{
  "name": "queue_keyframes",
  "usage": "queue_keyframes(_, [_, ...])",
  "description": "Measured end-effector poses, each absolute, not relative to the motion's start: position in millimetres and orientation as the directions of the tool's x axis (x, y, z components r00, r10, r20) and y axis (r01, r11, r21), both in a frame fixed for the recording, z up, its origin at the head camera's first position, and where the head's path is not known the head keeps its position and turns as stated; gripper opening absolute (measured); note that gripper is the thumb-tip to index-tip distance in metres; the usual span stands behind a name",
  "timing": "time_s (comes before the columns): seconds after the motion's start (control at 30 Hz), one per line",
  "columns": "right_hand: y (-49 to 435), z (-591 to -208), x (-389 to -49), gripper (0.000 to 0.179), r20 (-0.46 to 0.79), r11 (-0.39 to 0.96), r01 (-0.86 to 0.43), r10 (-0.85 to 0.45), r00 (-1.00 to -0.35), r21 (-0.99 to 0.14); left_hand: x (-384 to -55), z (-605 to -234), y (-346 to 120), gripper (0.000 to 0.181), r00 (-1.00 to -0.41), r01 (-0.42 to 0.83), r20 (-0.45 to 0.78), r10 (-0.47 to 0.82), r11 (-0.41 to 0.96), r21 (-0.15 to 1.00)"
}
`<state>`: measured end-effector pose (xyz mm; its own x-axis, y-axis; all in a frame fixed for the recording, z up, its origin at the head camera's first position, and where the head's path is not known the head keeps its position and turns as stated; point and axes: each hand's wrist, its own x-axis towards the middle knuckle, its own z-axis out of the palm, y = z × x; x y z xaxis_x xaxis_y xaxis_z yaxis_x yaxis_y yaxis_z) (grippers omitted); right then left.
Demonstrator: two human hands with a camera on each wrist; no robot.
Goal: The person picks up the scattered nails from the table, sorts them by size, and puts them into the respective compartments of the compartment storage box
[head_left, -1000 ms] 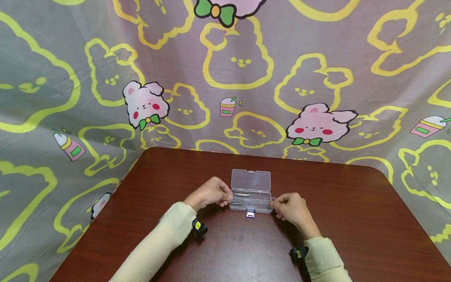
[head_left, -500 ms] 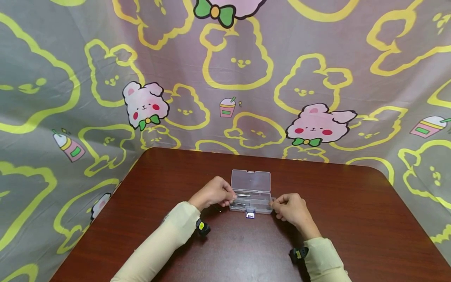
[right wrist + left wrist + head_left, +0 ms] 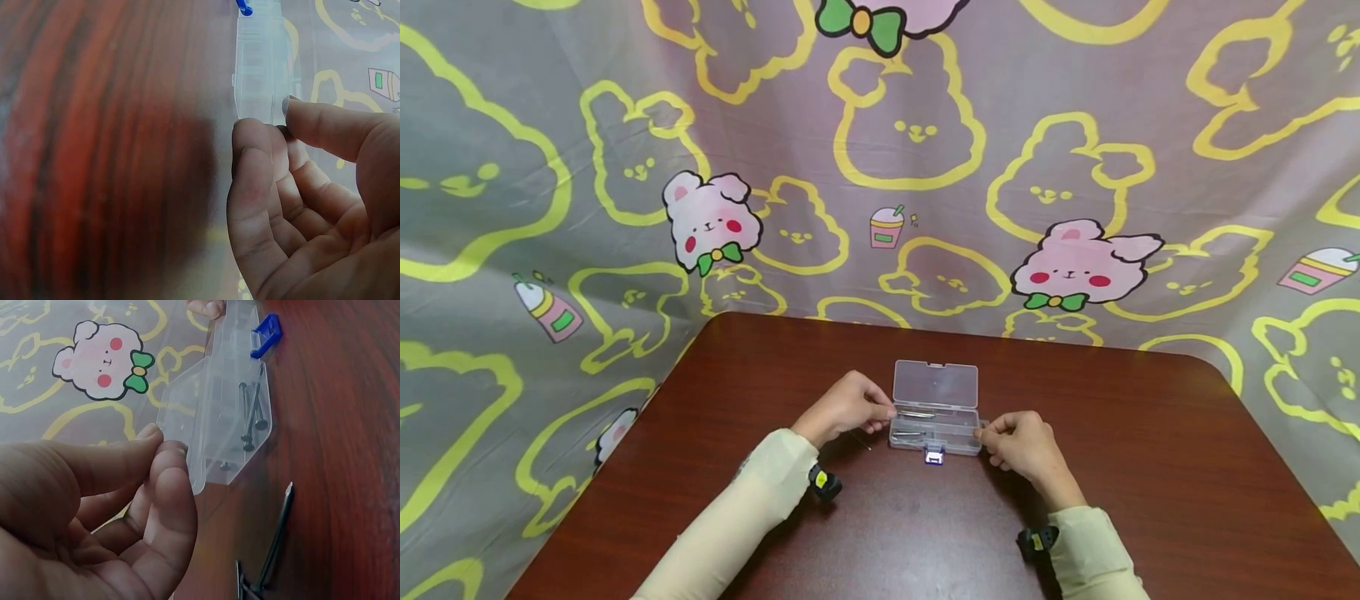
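Note:
A clear plastic storage box (image 3: 957, 437) lies with its lid (image 3: 936, 384) raised toward the back and a blue latch (image 3: 267, 335) at its front. My left hand (image 3: 848, 406) pinches thumb and forefinger together at the box's left end, by the rear compartment; the fingers overlap the contact spot. At the opposite end my right hand (image 3: 1021, 442) grips the box between thumb and curled fingers. Several dark nails (image 3: 251, 419) lie in the front compartment's left part. Shiny metal nails (image 3: 916, 413) lie in the rear one.
On the brown table (image 3: 925, 533), a loose nail (image 3: 278, 534) lies below my left hand, with more dark metal pieces (image 3: 250, 589) beside it. A cartoon-printed cloth (image 3: 917, 208) hangs behind the table and along its sides.
My left hand moved right over the box's left end, then drew slightly back left. The nails in the front compartment appear more spread out. My right hand has stayed put.

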<state>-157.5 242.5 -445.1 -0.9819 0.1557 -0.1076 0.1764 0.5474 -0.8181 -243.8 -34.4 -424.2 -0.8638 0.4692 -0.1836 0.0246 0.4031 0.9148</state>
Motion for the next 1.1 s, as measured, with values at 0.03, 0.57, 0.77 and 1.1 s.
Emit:
queue_keyframes(0.03, [242.6, -445.2, -157.5, 0.018, -0.108, 0.546, 0.177, 0.156, -0.982, -0.819, -243.9, -424.0, -35.9, 0.008, -0.866, 0.03, -0.181, 0.466, 0.408, 0.912])
queue_keyframes(0.57, [243.8, -442.9, -158.0, 0.017, -0.12, 0.543, 0.186, 0.155, -0.981, -0.819, -245.8, -426.6, -56.2, 0.005, -0.875, 0.087, -0.158, 0.457, 0.469, 0.879])
queue_keyframes(0.77, [243.7, -444.0, -158.1, 0.017, -0.121, 0.54, 0.189, 0.159, -0.98, -0.82, -243.4, -430.4, -62.2, 0.004, -0.871, 0.109, -0.16, 0.465, 0.5, 0.859])
queue_keyframes(1.1, [243.2, -444.7, -157.2, 0.017, -0.125, 0.539, 0.196, 0.165, -0.978, -0.819, -243.4, -432.6, -71.9, 0.004, -0.884, 0.122, -0.164, 0.437, 0.556, 0.822])
